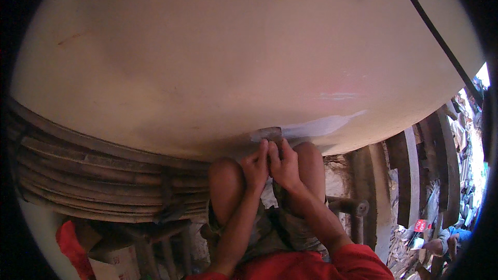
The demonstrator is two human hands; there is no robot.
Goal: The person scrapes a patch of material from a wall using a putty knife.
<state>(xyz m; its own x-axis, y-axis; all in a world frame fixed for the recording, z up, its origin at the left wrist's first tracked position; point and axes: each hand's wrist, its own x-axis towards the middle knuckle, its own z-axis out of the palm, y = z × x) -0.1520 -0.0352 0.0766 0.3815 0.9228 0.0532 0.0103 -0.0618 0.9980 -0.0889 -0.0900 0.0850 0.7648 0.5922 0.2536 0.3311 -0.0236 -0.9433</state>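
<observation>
My left hand (255,167) and my right hand (284,163) are close together between my raised knees. Both are closed, with their fingers pinching a small flat grey-brown piece (272,133); its exact kind cannot be made out. The piece lies against the lower part of a large, curved, cream-coloured surface (207,57). From it a smooth pale patch (324,125) stretches rightward and narrows to a point. Above that patch, thin whitish streaks (338,96) and a faint pinkish area mark the surface.
Stacked curved wooden strips (114,171) run below the surface at left. A dark cable (436,33) hangs at upper right. Wooden beams (410,176) stand at right, near a round pole end (361,208). Another person (450,241) is at lower right among scattered scraps. Red cloth (72,246) lies lower left.
</observation>
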